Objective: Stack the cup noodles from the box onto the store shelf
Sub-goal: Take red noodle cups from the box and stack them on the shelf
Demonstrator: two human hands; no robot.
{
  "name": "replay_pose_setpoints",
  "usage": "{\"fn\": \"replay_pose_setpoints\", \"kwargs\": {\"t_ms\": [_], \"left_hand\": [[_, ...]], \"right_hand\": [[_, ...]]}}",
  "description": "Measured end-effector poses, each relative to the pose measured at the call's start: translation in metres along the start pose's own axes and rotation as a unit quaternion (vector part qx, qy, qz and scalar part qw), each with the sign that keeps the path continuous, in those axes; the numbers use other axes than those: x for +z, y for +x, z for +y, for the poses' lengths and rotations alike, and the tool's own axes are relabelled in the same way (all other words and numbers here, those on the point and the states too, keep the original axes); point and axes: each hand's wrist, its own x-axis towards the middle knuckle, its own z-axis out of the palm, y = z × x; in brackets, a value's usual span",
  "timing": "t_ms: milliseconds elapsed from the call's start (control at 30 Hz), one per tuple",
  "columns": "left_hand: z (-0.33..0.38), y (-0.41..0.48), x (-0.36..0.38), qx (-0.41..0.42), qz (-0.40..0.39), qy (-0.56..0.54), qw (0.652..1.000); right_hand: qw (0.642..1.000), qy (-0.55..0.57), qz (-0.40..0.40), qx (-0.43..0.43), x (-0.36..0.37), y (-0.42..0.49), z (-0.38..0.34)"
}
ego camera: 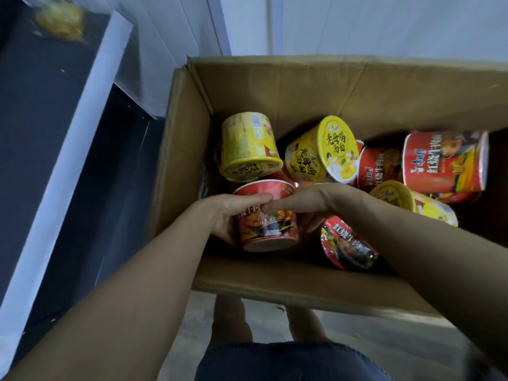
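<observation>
An open cardboard box (275, 92) holds several cup noodles, yellow and red, lying at mixed angles. A red cup noodle (266, 224) lies on its side near the box's front left, its bottom toward me. My left hand (231, 213) grips its left side, thumb over the top. My right hand (310, 202) grips its right side, fingers curled under. Two yellow cups (247, 144) (316, 152) lie just behind it. Another red cup (346, 243) lies under my right forearm. The store shelf (68, 133) stands to the left, with a blurred yellow item (60, 20) on it.
The shelf's white front edge (90, 105) runs diagonally at left, a dark lower shelf surface below it. A pale wall rises behind the box. My legs and dark shorts (288, 361) are below the box, over a grey floor.
</observation>
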Motion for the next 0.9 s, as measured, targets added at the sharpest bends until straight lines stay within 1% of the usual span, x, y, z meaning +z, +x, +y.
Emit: {"fn": "replay_pose_setpoints", "kwargs": {"t_ms": [100,200,300,433,533,633,800,900], "left_hand": [[0.010,-0.027,0.003,0.010,0.000,0.009,1.000],[0.021,-0.058,0.002,0.041,0.006,0.009,0.999],[0.032,-0.088,-0.007,0.113,0.013,-0.039,0.993],[0.047,-0.126,-0.021,0.200,0.029,-0.054,0.978],[0.053,-0.154,-0.028,0.260,0.006,-0.058,0.964],[0.053,-0.173,-0.040,0.313,-0.004,-0.075,0.947],[0.051,-0.196,-0.056,0.362,-0.004,-0.118,0.925],[0.054,-0.212,-0.061,0.386,0.015,-0.145,0.911]], "right_hand": [[0.999,-0.036,-0.008,-0.009,-0.013,-0.030,-0.014],[0.997,-0.067,-0.001,-0.030,-0.026,-0.061,-0.032],[0.993,-0.087,0.046,-0.071,-0.040,-0.091,-0.055],[0.981,-0.102,0.095,-0.136,-0.056,-0.129,-0.083],[0.973,-0.084,0.118,-0.181,-0.064,-0.152,-0.101],[0.969,-0.077,0.101,-0.213,-0.070,-0.174,-0.120],[0.956,-0.075,0.078,-0.274,-0.071,-0.206,-0.144],[0.947,-0.067,0.069,-0.307,-0.070,-0.218,-0.157]]}}
